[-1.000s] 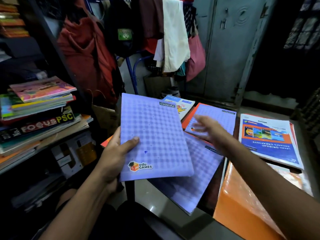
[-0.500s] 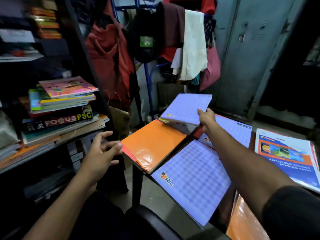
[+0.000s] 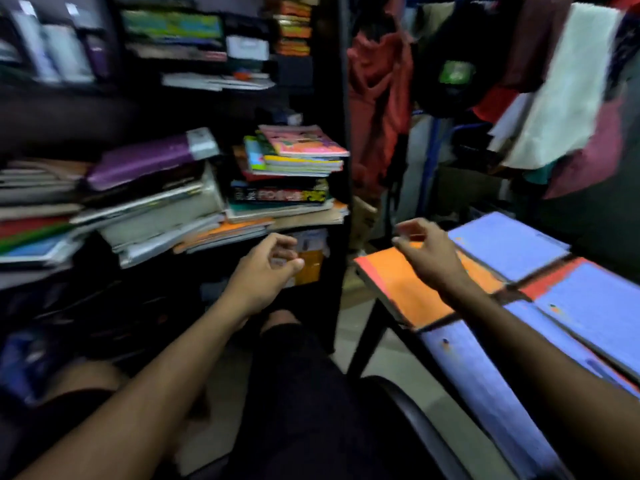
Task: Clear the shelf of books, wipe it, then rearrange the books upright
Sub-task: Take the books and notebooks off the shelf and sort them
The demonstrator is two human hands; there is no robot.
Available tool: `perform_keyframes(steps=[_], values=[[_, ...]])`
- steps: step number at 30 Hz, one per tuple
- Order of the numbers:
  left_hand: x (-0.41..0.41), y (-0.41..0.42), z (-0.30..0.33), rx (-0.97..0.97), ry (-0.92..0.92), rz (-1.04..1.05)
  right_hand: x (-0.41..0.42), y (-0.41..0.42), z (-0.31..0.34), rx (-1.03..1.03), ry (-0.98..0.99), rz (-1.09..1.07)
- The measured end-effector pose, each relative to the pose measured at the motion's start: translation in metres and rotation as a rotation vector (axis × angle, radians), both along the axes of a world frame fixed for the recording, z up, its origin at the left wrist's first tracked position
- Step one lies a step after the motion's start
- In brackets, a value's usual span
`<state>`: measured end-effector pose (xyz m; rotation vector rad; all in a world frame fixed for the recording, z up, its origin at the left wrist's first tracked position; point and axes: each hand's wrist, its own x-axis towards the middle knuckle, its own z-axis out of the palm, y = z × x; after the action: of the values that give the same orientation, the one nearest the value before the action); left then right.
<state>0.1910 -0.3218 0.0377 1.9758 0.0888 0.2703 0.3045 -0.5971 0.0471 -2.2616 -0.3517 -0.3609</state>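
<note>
A dark shelf at the left holds flat stacks of books: a pile with a pink cover on top and a leaning heap with a purple book. My left hand hovers empty, fingers loosely curled, just below the shelf's front edge. My right hand hangs empty over an orange book on the table at the right. Purple checked books lie flat beside the orange one. The frame is blurred.
Clothes hang on a rack behind the table. Upper shelves hold more books and boxes. A black chair edge and my knees fill the lower middle. A lower shelf holds an orange-and-white box.
My right hand let go of the purple book on the table and pulled back over the orange book. My view swung left toward the shelf, and my left hand moved nearer the shelf.
</note>
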Motion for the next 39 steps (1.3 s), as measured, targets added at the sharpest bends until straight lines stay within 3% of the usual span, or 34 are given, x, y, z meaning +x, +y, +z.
perform_keyframes(steps=[5, 11, 16, 25, 30, 34, 39], values=[[-0.056, 0.102, -0.012, 0.117, -0.063, 0.277, -0.055, 0.152, 0.008, -0.158, 0.055, 0.487], [-0.160, 0.211, -0.090, 0.212, 0.048, 0.708, -0.111, 0.278, -0.006, -0.354, 0.131, 0.783], [-0.147, 0.230, -0.084, 0.231, -0.037, 0.777, -0.153, 0.360, -0.008, -0.650, -0.097, 0.987], [-0.150, 0.259, -0.097, -0.086, -0.097, 0.816, -0.157, 0.481, -0.006, -0.823, -0.333, 0.860], [-0.155, 0.275, -0.106, -0.087, -0.118, 0.928, -0.141, 0.534, -0.018, -0.913, -0.430, 0.783], [-0.156, 0.283, -0.113, -0.173, -0.085, 0.933, -0.125, 0.568, -0.022, -1.001, -0.378, 0.745], [-0.152, 0.281, -0.118, -0.197, -0.077, 0.891, -0.106, 0.577, -0.012, -1.077, -0.476, 0.818]])
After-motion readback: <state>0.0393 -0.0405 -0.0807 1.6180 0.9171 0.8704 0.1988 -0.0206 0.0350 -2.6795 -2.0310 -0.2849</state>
